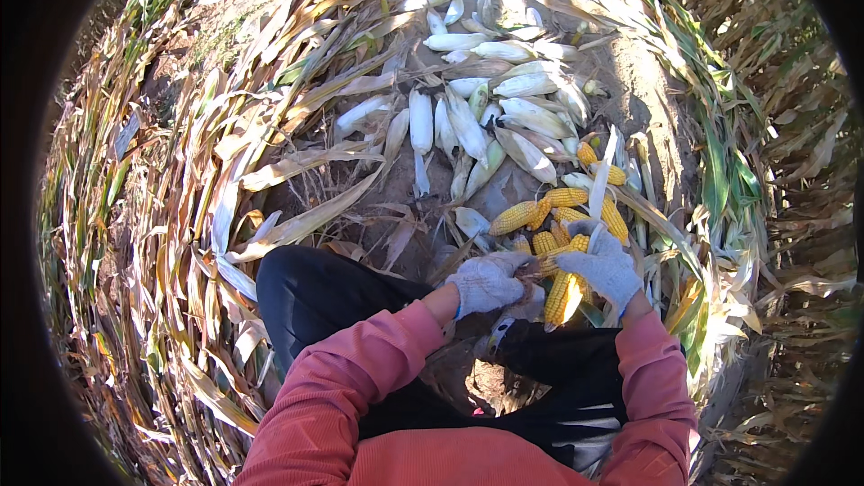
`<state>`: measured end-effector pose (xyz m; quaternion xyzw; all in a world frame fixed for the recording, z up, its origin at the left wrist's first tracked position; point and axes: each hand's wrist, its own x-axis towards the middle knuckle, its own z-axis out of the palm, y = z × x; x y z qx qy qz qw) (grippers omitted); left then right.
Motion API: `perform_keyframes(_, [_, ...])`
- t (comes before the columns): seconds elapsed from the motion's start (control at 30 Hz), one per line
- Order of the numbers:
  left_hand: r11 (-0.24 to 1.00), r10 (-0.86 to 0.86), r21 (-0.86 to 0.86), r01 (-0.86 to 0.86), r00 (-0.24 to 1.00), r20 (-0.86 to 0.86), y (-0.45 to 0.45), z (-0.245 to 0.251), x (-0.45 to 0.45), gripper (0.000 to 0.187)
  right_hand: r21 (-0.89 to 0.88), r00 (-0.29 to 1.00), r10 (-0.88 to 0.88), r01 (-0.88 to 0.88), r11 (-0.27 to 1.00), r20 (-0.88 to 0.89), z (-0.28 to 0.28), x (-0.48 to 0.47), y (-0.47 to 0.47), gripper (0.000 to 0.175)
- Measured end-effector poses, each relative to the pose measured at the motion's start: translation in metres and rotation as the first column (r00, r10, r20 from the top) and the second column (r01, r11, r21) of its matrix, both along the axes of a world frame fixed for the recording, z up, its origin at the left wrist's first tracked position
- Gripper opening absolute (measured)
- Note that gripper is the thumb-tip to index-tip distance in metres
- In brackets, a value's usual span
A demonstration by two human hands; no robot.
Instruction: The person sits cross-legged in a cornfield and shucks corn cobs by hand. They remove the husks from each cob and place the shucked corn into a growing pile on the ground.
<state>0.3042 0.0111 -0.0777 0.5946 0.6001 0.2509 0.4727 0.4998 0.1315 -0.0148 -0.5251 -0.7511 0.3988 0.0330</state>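
Note:
My left hand (pixel 489 280), in a pale knitted glove, closes around the brown tuft end of a yellow corn ear (pixel 555 258). From the other side, my right hand (pixel 604 266), gloved too, grips that same ear, with its fingers partly hiding it. Just beneath my hands lies a bare corn cob (pixel 563 300) with bright sunlight on its kernels. More husked yellow ears (pixel 513 218) are heaped beyond my fingers. A pale strip of dry husk (pixel 603 175) sticks up above my right hand; whether I hold it is unclear.
Several ears in whitish husks (pixel 526 84) lie spread on the soil ahead. Dry corn stalks (pixel 175 229) are piled along the left, and greener stalks (pixel 719 162) line the right. Loose husks (pixel 715 324) lie beside my right knee. My bent legs (pixel 324 297) frame the near ground.

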Motion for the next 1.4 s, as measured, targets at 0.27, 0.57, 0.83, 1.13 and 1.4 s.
perform_keyframes(0.27, [0.688, 0.705, -0.089, -0.721, 0.692, -0.155, 0.069, -0.096, -0.090, 0.047, 0.401, 0.882, -0.073, -0.136, 0.906, 0.465, -0.001, 0.036, 0.065, 0.057])
perform_keyframes(0.57, [0.756, 0.409, -0.185, -0.627, 0.674, -0.615, 0.132, -0.192, -0.098, 0.050, 0.373, 0.912, 0.304, -0.393, 0.840, 0.275, 0.032, 0.002, 0.049, 0.035])
perform_keyframes(0.83, [0.895, 0.413, -0.225, -0.385, 0.907, 0.089, 0.098, -0.171, -0.121, 0.042, 0.286, 0.931, 0.290, -0.346, 0.893, 0.222, 0.033, 0.009, 0.055, 0.037])
perform_keyframes(1.13, [0.950, 0.309, 0.083, -0.300, 0.943, -0.123, 0.072, -0.005, -0.003, 0.069, -0.105, 0.923, -0.101, 0.067, 0.992, -0.370, -0.023, -0.019, 0.031, 0.060])
perform_keyframes(1.4, [0.941, 0.128, 0.325, -0.100, 0.990, -0.066, 0.030, 0.083, -0.030, 0.056, -0.204, 0.728, -0.235, 0.133, 0.970, -0.643, -0.006, -0.016, -0.019, 0.040])
